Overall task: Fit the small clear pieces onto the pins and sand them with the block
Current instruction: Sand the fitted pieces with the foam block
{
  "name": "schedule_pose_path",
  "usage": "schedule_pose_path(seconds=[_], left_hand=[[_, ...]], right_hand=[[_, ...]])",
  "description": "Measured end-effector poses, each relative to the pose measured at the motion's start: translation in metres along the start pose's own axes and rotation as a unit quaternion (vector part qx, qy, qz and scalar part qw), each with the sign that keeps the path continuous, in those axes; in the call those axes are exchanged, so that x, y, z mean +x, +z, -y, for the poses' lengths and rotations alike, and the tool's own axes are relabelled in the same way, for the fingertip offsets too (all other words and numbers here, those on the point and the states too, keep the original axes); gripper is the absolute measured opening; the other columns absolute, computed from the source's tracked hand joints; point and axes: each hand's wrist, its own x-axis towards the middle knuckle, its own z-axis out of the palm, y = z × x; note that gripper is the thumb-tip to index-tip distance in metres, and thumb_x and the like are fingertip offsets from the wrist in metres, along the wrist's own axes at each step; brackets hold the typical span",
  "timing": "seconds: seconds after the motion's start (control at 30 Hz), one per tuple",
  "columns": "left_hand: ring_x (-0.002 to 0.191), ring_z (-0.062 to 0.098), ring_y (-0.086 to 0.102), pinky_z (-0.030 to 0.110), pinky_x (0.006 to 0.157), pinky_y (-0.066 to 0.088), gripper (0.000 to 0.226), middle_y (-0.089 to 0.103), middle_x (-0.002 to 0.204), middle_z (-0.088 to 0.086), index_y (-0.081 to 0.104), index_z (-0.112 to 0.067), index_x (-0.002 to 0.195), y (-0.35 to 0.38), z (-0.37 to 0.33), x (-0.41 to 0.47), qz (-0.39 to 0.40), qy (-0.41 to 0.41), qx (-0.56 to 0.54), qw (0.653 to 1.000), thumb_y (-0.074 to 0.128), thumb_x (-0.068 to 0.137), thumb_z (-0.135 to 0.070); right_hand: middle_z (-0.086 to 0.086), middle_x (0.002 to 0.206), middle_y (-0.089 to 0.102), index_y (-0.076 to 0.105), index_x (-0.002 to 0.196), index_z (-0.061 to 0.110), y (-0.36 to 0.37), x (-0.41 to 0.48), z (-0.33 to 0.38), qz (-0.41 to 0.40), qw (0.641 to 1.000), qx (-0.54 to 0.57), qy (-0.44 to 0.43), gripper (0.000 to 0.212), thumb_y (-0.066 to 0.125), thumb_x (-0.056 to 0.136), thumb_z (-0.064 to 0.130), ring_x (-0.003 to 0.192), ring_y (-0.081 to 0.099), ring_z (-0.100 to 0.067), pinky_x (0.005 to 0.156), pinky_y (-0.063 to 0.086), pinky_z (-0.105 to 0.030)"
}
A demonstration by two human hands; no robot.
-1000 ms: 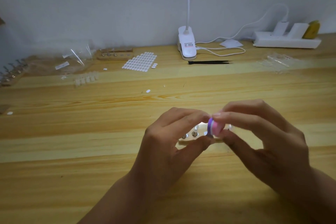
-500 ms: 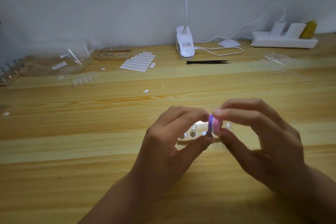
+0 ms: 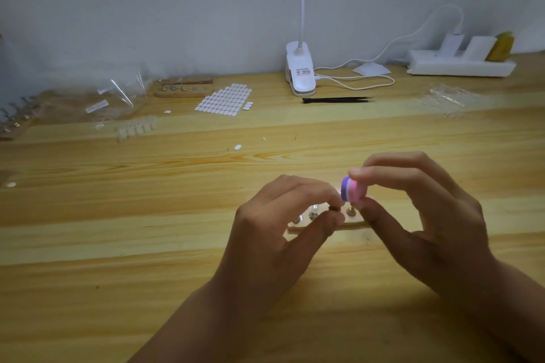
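Observation:
A small wooden pin holder (image 3: pixel 358 224) lies on the desk between my hands, with metal pins (image 3: pixel 312 214) standing in it. My left hand (image 3: pixel 283 233) pinches something tiny over the holder's middle; I cannot tell whether it is a pin or a clear piece. My right hand (image 3: pixel 418 215) pinches a small pink and purple sanding block (image 3: pixel 352 188) between forefinger and thumb, just above and right of my left fingertips. One pin (image 3: pixel 350 211) stands below the block.
At the back lie a second wooden pin holder (image 3: pixel 184 88), a sheet of white oval stickers (image 3: pixel 224 102), black tweezers (image 3: pixel 337 99), a white clip lamp (image 3: pixel 300 74), a power strip (image 3: pixel 460 65), clear bags (image 3: pixel 118 97) and clear pieces (image 3: pixel 136 128). A loose sticker (image 3: pixel 237 147) lies mid-desk.
My right hand has lifted the sanding block slightly up and away from my left fingertips. My left hand has dropped lower onto the holder.

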Motion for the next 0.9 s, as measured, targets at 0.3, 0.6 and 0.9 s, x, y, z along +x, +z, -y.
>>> schedule_pose_path(seconds=[0.3, 0.6, 0.9], left_hand=[[0.093, 0.001, 0.069, 0.02, 0.084, 0.052, 0.012, 0.074, 0.092, -0.013, 0.076, -0.014, 0.091, -0.006, 0.003, 0.001, -0.051, -0.072, 0.015, 0.996, 0.077, 0.079, -0.013], [0.097, 0.014, 0.072, 0.019, 0.083, 0.053, 0.012, 0.076, 0.097, -0.001, 0.071, -0.018, 0.087, -0.011, 0.02, 0.003, -0.127, -0.246, -0.174, 0.945, 0.073, 0.085, -0.007], [0.089, 0.005, 0.07, 0.014, 0.076, 0.052, 0.035, 0.076, 0.094, -0.005, 0.067, -0.021, 0.106, -0.03, 0.033, 0.012, -0.291, -0.28, -0.208, 0.891, 0.076, 0.079, -0.002]], right_hand=[[0.002, 0.102, 0.065, 0.063, 0.111, 0.021, -0.016, 0.005, -0.024, -0.083, 0.98, -0.012, 0.179, 0.014, 0.065, 0.098, 0.021, 0.094, 0.065, -0.014, 0.087, 0.052, -0.026], [0.021, 0.099, 0.065, 0.061, 0.107, 0.023, -0.016, 0.002, -0.034, -0.056, 0.953, -0.025, 0.295, 0.013, 0.067, 0.095, 0.02, 0.089, 0.062, -0.004, 0.071, 0.043, -0.008], [0.004, 0.11, 0.066, 0.072, 0.111, 0.02, -0.017, 0.004, -0.047, 0.18, 0.909, -0.201, 0.317, 0.02, 0.07, 0.091, 0.02, 0.108, 0.054, -0.022, 0.092, 0.033, -0.034]])
